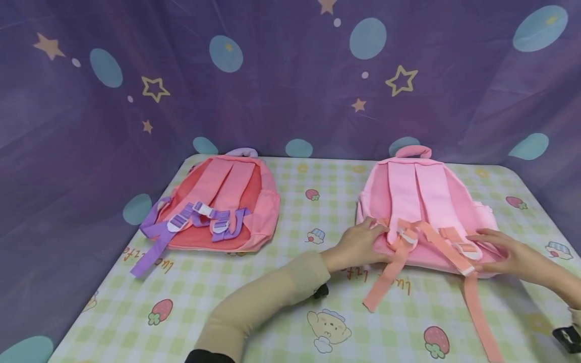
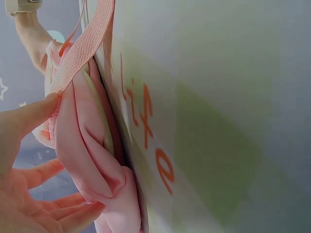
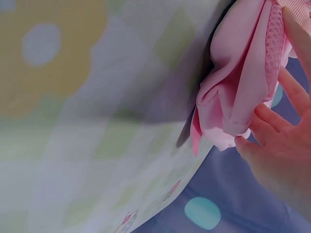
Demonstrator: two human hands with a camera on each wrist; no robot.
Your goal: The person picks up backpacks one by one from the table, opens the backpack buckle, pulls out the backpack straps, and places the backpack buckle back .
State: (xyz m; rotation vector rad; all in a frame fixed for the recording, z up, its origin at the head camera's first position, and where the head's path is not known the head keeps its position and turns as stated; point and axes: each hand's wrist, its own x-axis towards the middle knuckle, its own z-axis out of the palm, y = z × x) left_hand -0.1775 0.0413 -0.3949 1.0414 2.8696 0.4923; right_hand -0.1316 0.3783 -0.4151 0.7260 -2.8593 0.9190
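Note:
A light pink backpack [image 1: 424, 201] lies face down at the right of the table, its orange straps [image 1: 386, 282] trailing toward me. My left hand [image 1: 374, 237] holds its lower left edge. The left wrist view shows the thumb [image 2: 29, 116] on the strap [image 2: 80, 48] and the fingers [image 2: 68, 211] under bunched pink fabric [image 2: 92, 150]. My right hand [image 1: 476, 249] holds the lower right corner, where the right wrist view shows pink fabric [image 3: 238, 92] folded between thumb and fingers [image 3: 272, 121]. A salmon backpack [image 1: 227, 201] with purple straps [image 1: 154, 242] lies untouched at the left.
Both bags rest on a green checked tablecloth [image 1: 272, 302] printed with strawberries and orange lettering [image 2: 146, 121]. A purple curtain [image 1: 272, 91] with stars and dots closes in the back and both sides. The table's left edge and right corner drop off close to the bags.

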